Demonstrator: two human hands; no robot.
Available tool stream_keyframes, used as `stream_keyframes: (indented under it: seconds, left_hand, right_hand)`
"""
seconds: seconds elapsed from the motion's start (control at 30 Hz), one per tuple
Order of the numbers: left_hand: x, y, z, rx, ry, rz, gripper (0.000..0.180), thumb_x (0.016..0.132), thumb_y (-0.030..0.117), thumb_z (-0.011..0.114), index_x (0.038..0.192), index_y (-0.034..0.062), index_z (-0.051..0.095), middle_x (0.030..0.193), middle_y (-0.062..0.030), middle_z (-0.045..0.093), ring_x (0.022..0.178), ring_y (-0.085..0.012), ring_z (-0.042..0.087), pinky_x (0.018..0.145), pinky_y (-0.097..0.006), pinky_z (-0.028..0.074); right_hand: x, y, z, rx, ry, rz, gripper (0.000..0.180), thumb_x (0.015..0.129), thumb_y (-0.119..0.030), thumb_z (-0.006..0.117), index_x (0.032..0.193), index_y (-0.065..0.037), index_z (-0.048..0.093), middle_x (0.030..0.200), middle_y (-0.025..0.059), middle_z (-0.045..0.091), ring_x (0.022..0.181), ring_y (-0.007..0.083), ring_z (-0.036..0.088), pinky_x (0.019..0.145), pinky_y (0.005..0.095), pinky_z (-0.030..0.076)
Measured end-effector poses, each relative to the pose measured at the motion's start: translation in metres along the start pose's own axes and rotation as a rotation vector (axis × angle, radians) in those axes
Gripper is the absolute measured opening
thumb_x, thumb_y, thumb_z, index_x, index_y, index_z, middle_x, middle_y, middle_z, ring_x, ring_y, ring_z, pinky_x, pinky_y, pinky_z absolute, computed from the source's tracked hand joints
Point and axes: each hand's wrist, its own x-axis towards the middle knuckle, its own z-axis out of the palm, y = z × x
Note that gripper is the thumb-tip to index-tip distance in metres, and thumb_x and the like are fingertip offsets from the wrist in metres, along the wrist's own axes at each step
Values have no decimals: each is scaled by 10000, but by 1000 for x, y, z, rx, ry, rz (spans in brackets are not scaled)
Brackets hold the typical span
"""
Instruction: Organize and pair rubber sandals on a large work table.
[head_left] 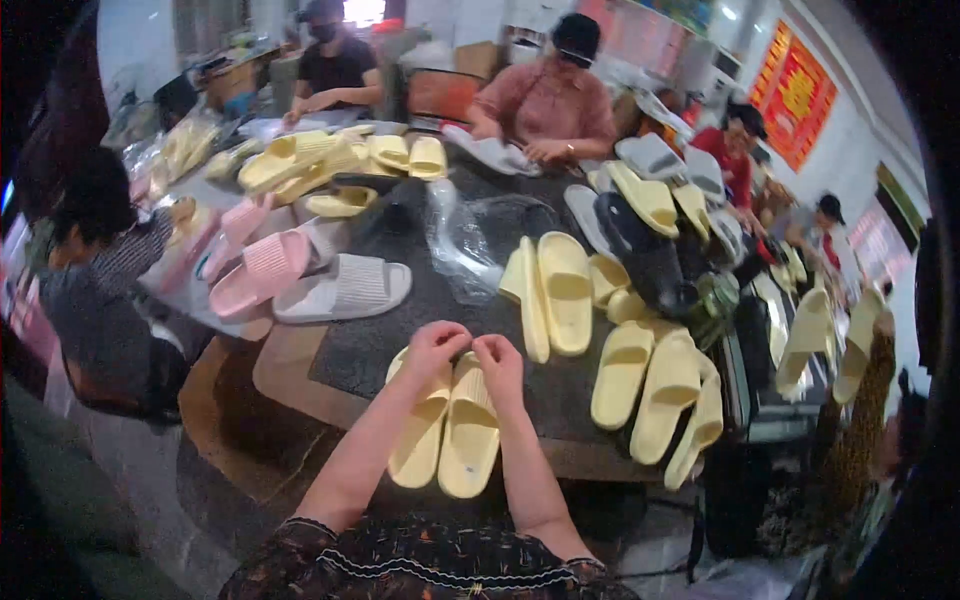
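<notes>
Side by side at the table edge in front of me lies a pair of pale yellow slippers (468, 440), their open heels toward me. Over their toe end, my left hand (436, 347) and my right hand (498, 364) come close together with fingertips pinched. Whatever the fingers hold, if anything, is too small to make out. To the right of my hands rests another yellow pair (566, 295), one slipper tipped on its side. Further right and nearer me are several loose yellow slippers (665, 385).
Pink slippers (262, 272) and a grey slipper (345, 288) lie to the left. Clear plastic wrapping (465, 245) sits mid-table. More yellow slippers (300, 160) are heaped at the far left. Co-workers (550, 105) sit around the table; one person (110, 290) is close on the left.
</notes>
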Motion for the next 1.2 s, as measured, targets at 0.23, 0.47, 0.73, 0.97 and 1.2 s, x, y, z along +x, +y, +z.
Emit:
stream_keyframes:
  seconds: [0.23, 0.47, 0.73, 0.97, 1.2]
  left_hand:
    - [1, 11, 9, 276, -31, 49, 117, 812, 105, 660, 873, 7, 674, 803, -41, 633, 750, -106, 570, 667, -243, 445]
    - [-7, -1, -5, 251, 62, 23, 90, 778, 89, 683, 828, 14, 681, 767, -48, 632, 717, -123, 584, 639, -260, 459]
    - [0, 13, 0, 203, 68, 55, 114, 761, 119, 691, 822, 23, 692, 767, -57, 624, 732, -138, 576, 641, -267, 459]
    - [0, 2, 2, 236, 68, 146, 124, 780, 148, 700, 820, 31, 687, 740, -42, 626, 701, -126, 570, 625, -268, 458]
    - [3, -11, 1, 148, -39, 85, 149, 811, 165, 672, 880, 34, 691, 733, -10, 651, 653, -64, 560, 603, -240, 467]
  right_hand:
    - [0, 9, -10, -41, 15, 25, 110, 861, -121, 632, 909, -23, 630, 752, -45, 562, 693, 24, 473, 621, 186, 393]
    - [-11, -5, 0, -18, 25, 98, 139, 852, -158, 648, 909, -35, 615, 697, -40, 531, 634, 46, 445, 581, 216, 392]
    - [0, 1, -5, 67, 37, 79, 98, 852, -108, 638, 886, -18, 622, 723, -28, 575, 671, 37, 496, 624, 199, 424]
    - [1, 3, -4, 75, 60, 13, 102, 852, -120, 642, 875, -22, 623, 712, -51, 538, 647, 35, 450, 599, 192, 384]
    - [-1, -4, -1, 47, -32, 50, 97, 857, -103, 635, 858, -8, 613, 726, -46, 545, 665, 37, 472, 613, 191, 396]
